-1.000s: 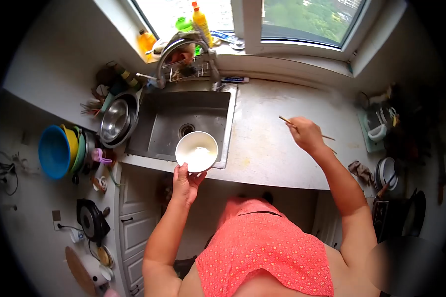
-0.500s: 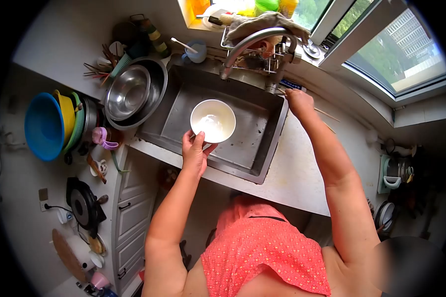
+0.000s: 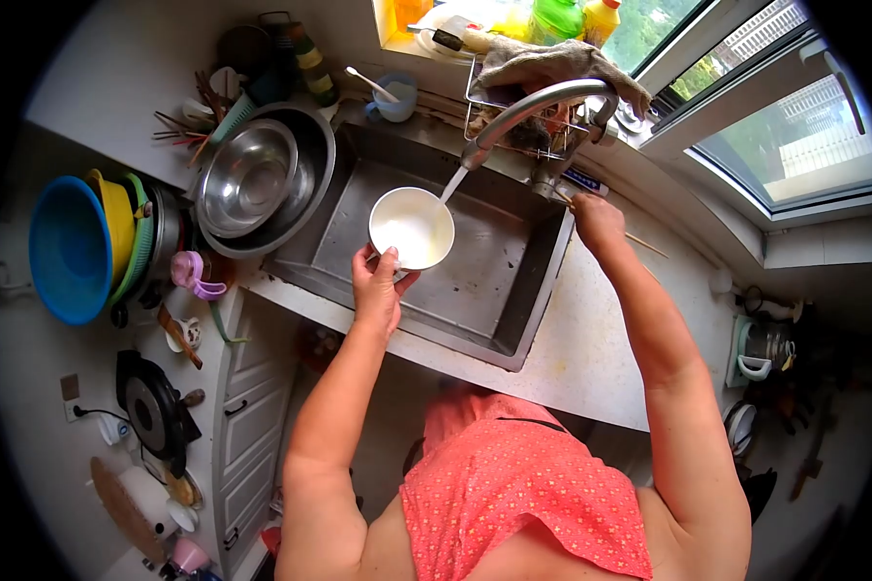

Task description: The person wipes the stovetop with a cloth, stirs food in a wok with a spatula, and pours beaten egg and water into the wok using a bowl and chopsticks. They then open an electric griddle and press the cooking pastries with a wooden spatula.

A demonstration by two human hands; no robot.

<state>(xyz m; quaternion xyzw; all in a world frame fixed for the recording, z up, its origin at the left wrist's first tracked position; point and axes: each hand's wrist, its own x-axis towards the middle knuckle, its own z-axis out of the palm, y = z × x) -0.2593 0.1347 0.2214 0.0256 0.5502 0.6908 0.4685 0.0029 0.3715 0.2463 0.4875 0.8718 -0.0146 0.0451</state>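
Note:
My left hand (image 3: pixel 378 290) grips a white bowl (image 3: pixel 412 228) by its near rim, thumb on top, over the metal sink (image 3: pixel 484 281). A stream of water (image 3: pixel 451 186) runs from the curved faucet (image 3: pixel 552 95) into the bowl. My right hand (image 3: pixel 599 223) is closed around thin wooden chopsticks (image 3: pixel 647 246), beside the faucet's base at the sink's right corner. Their ends stick out on both sides of the fist. Whether its fingers also touch the faucet lever is hidden.
Nested metal basins (image 3: pixel 252 179) rest at the sink's left edge. A blue cup (image 3: pixel 393 97) holding a toothbrush stands behind the sink. A wire rack (image 3: pixel 513 121) with a cloth (image 3: pixel 552 63) sits behind the faucet. Colored plastic basins (image 3: pixel 73 247) lean at far left. An open window (image 3: pixel 775 145) is at right.
Water has begun running from the faucet into the bowl. My right hand stays by the faucet base with the chopsticks. The whole view has shifted slightly.

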